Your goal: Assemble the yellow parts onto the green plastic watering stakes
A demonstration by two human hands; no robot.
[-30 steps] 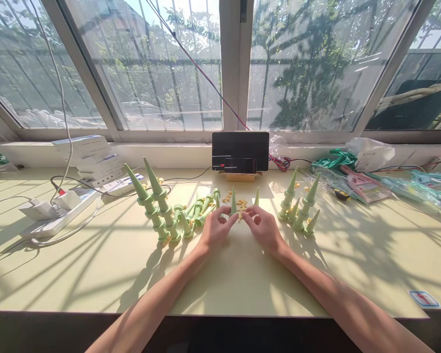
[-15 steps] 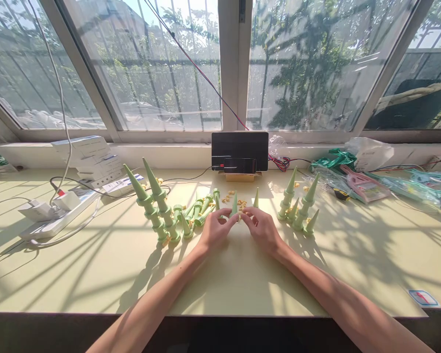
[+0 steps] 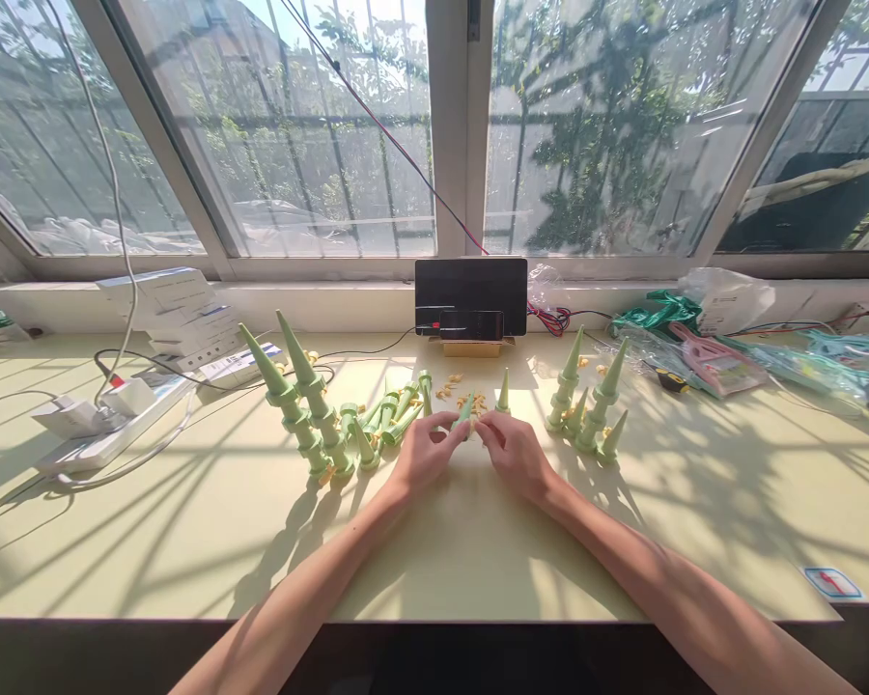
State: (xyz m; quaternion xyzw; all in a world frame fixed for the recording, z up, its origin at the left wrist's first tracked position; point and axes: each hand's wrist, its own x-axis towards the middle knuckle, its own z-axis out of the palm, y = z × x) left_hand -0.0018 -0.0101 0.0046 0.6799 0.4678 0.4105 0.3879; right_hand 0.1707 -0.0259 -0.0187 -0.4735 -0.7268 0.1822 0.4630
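Note:
My left hand (image 3: 429, 452) pinches a green cone-shaped spike (image 3: 466, 411), which leans to the right. Close beside it, my right hand (image 3: 514, 452) has its thumb and fingertips pressed together at the spike's lower end, on what looks like a small yellow piece (image 3: 473, 433), mostly hidden. Past the fingers lie several loose yellow pieces (image 3: 479, 400). Another green spike (image 3: 504, 391) stands upright behind my right hand. Left of my hands are loose green tubular parts (image 3: 389, 410) and tall stacked green spires (image 3: 319, 410). Similar spires (image 3: 603, 398) stand at the right.
A black tablet-like screen (image 3: 470, 280) and a phone (image 3: 472, 325) on a small stand are at the back. On the left are a power strip (image 3: 120, 430) with cables and white boxes (image 3: 170, 314). Plastic bags (image 3: 724, 362) lie at the right. The table's front edge (image 3: 478, 621) is near.
The green spike in my left hand has tipped from upright to leaning right. Both hands stay almost in place, fingertips still close together.

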